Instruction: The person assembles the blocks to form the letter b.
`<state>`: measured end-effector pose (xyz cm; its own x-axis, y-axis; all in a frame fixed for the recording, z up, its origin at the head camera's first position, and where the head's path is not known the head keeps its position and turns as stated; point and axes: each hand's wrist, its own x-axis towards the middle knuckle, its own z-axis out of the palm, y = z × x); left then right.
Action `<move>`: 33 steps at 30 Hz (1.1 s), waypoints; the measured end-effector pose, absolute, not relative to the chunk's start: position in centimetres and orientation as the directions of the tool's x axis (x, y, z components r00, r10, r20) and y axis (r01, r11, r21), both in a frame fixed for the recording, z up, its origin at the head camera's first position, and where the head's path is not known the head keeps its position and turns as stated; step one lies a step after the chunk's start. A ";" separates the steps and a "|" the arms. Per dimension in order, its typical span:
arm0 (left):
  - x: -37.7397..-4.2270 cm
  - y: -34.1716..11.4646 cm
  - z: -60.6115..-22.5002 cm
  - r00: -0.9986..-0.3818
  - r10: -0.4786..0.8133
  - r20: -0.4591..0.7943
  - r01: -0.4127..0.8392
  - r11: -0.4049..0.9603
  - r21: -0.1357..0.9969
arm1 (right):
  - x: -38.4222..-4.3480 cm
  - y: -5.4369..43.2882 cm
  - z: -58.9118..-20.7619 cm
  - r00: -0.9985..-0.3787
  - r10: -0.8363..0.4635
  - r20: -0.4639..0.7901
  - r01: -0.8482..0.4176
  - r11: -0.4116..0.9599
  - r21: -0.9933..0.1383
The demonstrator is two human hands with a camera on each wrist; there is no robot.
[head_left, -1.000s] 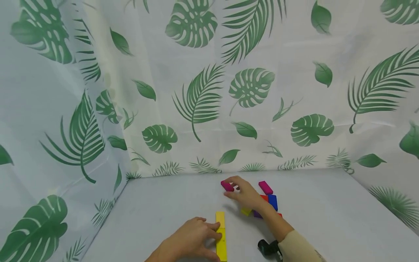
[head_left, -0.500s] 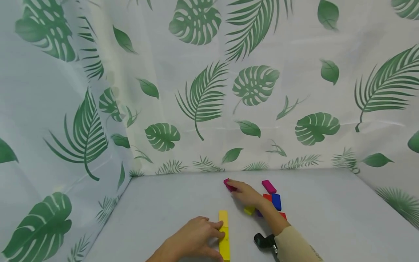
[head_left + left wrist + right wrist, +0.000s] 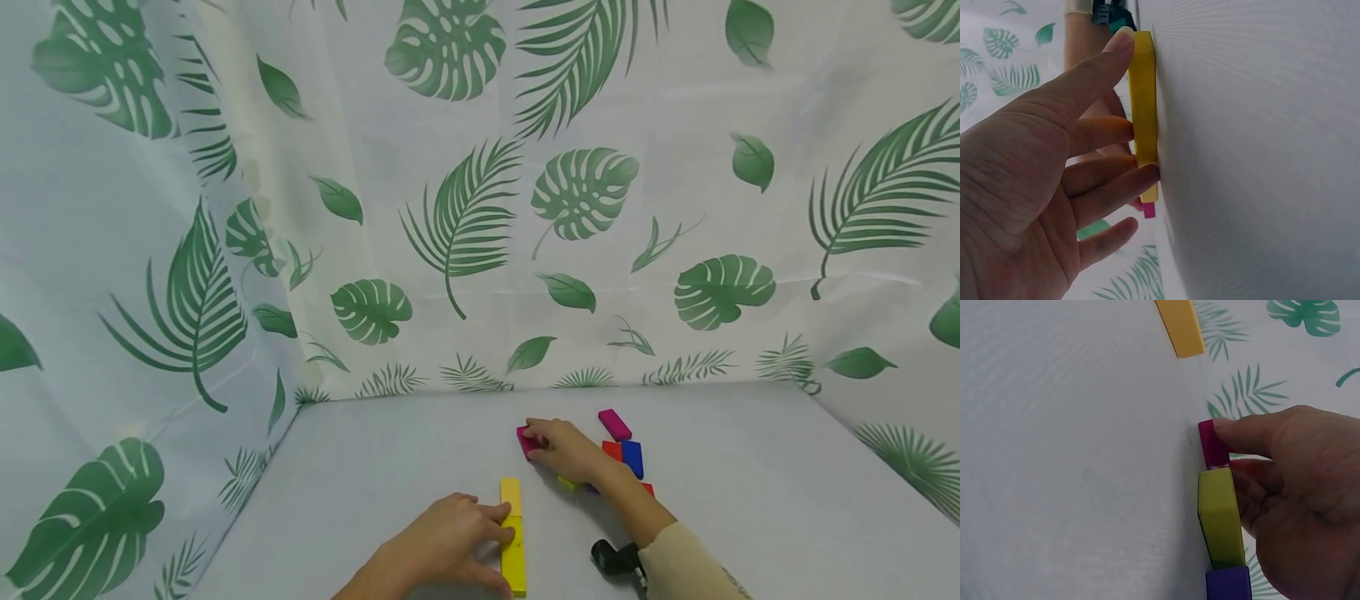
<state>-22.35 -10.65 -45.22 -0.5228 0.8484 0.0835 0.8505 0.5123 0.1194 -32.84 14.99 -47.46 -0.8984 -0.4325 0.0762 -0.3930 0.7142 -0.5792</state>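
In the head view my left hand (image 3: pixel 450 542) rests on a row of yellow blocks laid end to end, a lighter block (image 3: pixel 510 493) beyond a deeper yellow one (image 3: pixel 514 575). The left wrist view has its thumb at the near end of the yellow block (image 3: pixel 1144 94), the other fingers extended along it. My right hand (image 3: pixel 570 450) pinches a magenta block (image 3: pixel 1213 445) between thumb and fingers, low over the table and beyond the yellow row. Nearer the right wrist camera are a yellow-green block (image 3: pixel 1219 515) and a purple block (image 3: pixel 1229 584).
Another magenta block (image 3: pixel 615 424) lies behind a red block (image 3: pixel 612 451) and a blue block (image 3: pixel 632 459). The right forearm partly covers this group. A black device (image 3: pixel 615 558) is beside the right sleeve. A leaf-patterned curtain (image 3: pixel 465 358) borders the white table (image 3: pixel 360 467).
My right hand has closed its grip on the magenta block and drawn it slightly nearer. The left hand stays on the yellow blocks. The head view has shifted slightly.
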 end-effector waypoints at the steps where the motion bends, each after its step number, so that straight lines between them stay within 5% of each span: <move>1: -22.4 -10.6 -45.2 -0.524 0.848 0.081 0.849 0.514 0.123 | -32.7 15.0 -47.4 -0.900 -0.430 0.073 -0.388 0.714 -0.582; 14: -22.5 -10.6 -45.4 -0.547 0.835 0.059 0.833 0.535 0.142 | -32.3 14.8 -47.3 -0.834 -0.544 0.089 -0.465 0.607 -0.644; 33: -22.4 -10.6 -45.3 -0.537 0.842 0.058 0.838 0.524 0.151 | -32.0 14.5 -47.8 -0.828 -0.553 0.096 -0.459 0.570 -0.682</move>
<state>-22.44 -10.60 -45.25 -0.5365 0.8419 0.0576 0.8383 0.5239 0.1509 -32.02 14.50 -47.75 -0.8279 -0.5526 0.0962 -0.4594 0.5696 -0.6815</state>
